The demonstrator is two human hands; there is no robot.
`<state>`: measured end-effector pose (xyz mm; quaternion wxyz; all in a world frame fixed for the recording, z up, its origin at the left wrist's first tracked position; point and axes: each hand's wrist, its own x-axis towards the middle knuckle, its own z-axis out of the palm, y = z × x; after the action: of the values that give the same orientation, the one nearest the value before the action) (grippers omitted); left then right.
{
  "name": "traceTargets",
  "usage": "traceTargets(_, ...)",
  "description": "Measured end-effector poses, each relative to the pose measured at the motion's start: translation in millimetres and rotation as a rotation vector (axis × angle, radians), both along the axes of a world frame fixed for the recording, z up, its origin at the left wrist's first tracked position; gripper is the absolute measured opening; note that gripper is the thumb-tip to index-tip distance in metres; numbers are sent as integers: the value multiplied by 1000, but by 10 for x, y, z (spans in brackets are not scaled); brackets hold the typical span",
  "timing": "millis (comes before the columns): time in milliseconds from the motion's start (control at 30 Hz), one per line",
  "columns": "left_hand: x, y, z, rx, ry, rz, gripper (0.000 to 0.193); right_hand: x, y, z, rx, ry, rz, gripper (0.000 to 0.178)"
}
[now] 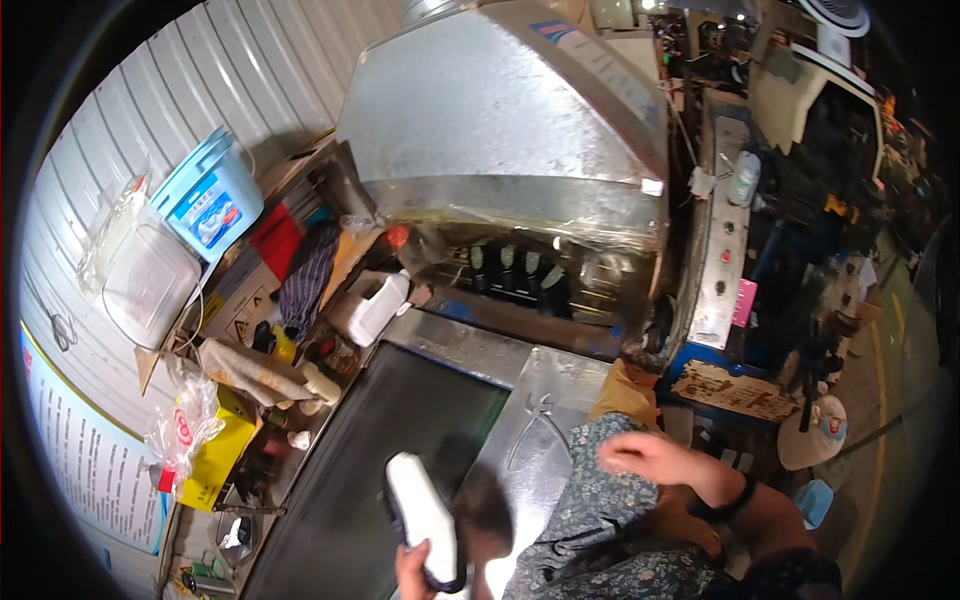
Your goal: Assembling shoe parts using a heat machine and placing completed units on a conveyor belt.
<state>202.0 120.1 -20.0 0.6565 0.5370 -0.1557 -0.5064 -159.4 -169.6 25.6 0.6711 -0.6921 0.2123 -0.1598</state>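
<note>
At the lower edge my left hand (412, 572) is closed around a shoe (422, 512), its long white underside turned up and a dark rim showing around it. The shoe is above a dark conveyor belt (370, 450), next to a bare metal plate (510, 415). On the plate lies a thin pincer-shaped tool (538, 430). My right hand (650, 457) hovers over the floral apron on my lap, its fingers curled, with nothing visible in them. Several dark shoes with pale soles (515, 270) stand in the opening under the metal hood.
A large metal hood (480, 110) rises behind the belt. Along the left, a cluttered shelf carries a blue bucket (210, 195), a white jug (372, 305), a rolled cloth (255, 370) and a yellow box (215, 450). At right stands a machine with a control panel (722, 260).
</note>
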Motion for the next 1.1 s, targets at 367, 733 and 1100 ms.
traceTargets(367,-1834,-1804,1027,-388,-775,-640,107,-87,161,578,-555,-77,-442,49)
traceTargets(733,-2215,-2077,676,-443,-1021,-671,91,-370,379,325,-676,-33,-465,50)
traceTargets(1100,-2207,-2511,826,-428,-1026,-651,67,-631,847,-527,175,-168,-708,20)
